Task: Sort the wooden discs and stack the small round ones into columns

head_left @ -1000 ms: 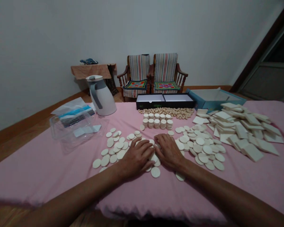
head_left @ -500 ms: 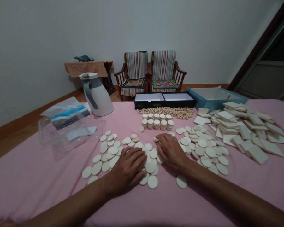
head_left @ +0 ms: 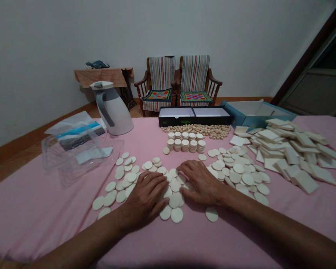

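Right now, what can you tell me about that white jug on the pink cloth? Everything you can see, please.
The white jug looks like smooth plastic, wider at the base. It has a grey handle, a grey band around its upper part and a mostly white lid, which looks shut. It stands on the pink cloth, toward the far left, slanted in the picture. Nobody touches it; whether the packet beside it does, I cannot tell.

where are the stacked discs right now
In the head view, the stacked discs stand in two rows near the middle of the pink cloth, just nearer than the small tan balls and beyond the right hand.
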{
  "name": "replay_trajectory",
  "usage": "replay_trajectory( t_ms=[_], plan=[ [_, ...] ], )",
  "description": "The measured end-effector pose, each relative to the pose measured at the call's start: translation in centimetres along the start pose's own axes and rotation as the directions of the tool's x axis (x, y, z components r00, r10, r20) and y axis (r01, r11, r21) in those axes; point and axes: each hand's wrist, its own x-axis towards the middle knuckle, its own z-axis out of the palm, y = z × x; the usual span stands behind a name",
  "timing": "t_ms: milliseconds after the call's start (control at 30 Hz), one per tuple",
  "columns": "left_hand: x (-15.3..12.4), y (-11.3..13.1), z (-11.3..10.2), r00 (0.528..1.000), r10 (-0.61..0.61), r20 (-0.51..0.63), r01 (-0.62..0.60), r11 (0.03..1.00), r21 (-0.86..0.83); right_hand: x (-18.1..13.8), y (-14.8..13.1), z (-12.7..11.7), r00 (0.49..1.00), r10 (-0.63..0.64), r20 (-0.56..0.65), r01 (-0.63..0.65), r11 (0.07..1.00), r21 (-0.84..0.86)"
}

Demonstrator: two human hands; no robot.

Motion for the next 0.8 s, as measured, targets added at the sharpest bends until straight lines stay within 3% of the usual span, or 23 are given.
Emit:
replay_trajectory(
  t_ms=[100,167,433,800],
  plan=[
    [0.0,-0.1,0.1,1.0,-0.009,-0.028,0.009,1.0,0.018,-0.1,-0.6,0.6,0.993,-0.118,0.01,0.118,0.993,0.022],
    [-0.1,-0.1,0.2,0.999,-0.011,-0.033,0.012,1.0,0.02,0.3,-1.1,1.1,0.991,-0.13,0.0,0.13,0.991,0.016],
    [0.1,-0.2,0.1,0.999,-0.036,-0.023,0.037,0.999,0.012,1.1,-1.6,1.4,1.0,0.021,-0.019,-0.023,0.987,-0.16],
    [0.1,-0.4,0.3,0.997,-0.054,0.05,0.054,0.999,0.0,-2.6,3.5,-1.8,0.983,0.16,-0.087,-0.181,0.908,-0.378]
  ],
)
